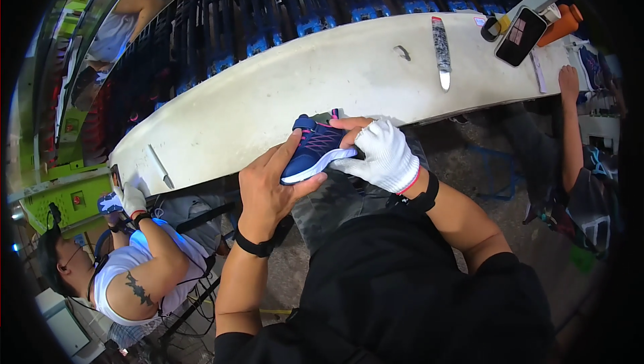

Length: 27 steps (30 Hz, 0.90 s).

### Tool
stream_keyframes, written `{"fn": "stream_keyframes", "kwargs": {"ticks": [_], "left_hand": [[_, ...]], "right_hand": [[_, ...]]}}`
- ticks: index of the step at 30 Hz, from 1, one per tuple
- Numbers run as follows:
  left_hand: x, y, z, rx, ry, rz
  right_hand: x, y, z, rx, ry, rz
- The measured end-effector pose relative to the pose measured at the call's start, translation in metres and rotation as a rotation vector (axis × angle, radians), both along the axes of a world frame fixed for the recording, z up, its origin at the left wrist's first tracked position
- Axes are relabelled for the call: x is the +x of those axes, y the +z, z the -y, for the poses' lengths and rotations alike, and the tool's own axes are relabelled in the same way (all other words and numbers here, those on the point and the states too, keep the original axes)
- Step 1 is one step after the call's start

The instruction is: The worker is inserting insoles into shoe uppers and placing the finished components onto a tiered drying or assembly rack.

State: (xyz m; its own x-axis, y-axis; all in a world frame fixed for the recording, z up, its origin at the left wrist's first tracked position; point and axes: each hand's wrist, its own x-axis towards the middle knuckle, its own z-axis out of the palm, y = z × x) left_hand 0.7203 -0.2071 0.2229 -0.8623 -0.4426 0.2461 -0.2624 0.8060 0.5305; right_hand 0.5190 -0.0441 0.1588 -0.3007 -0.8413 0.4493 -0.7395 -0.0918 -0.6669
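Note:
Between my hands is a small navy-blue sneaker (314, 146) with pink lacing, a strap across its top and a white sole. It is held just over the near edge of the white worktable. My bare left hand (265, 179) is closed around the toe end, thumb low against the sole. At the heel end my right hand (386, 153), in a white knit glove that leaves some fingertips bare, pinches the shoe. Its thumb lies by the sole and its fingers reach to the collar. The inside of the shoe is hidden.
On the long white table (235, 116) lie a wrapped-handle knife (441, 52), a small dark piece (402, 53) and a thin blade-like tool (161, 166). A phone (521, 37) leans beside an orange bottle (562, 25). Blue-black machinery runs behind. A co-worker (134, 270) sits at left; another person's arm (571, 129) reaches in at right.

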Motion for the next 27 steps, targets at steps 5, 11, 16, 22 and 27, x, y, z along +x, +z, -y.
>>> {"fn": "stream_keyframes", "kwargs": {"ticks": [5,11,16,22,27], "left_hand": [[-0.001,0.006,-0.021,0.04,0.096,0.009],[-0.023,0.017,-0.038,0.137,0.052,-0.087],[-0.049,-0.036,-0.062,0.08,-0.076,-0.486],[-0.053,-0.051,-0.07,0.06,-0.066,-0.584],[-0.048,-0.052,-0.068,0.046,-0.108,-0.6]], "right_hand": [[-0.002,0.0,-0.001,0.112,-0.032,0.08],[-0.016,0.028,-0.02,0.105,-0.077,-0.154],[-0.018,0.044,-0.032,-0.076,0.115,0.393],[-0.03,0.04,-0.031,-0.07,0.158,0.299],[-0.039,0.044,-0.022,-0.091,0.262,0.311]]}}
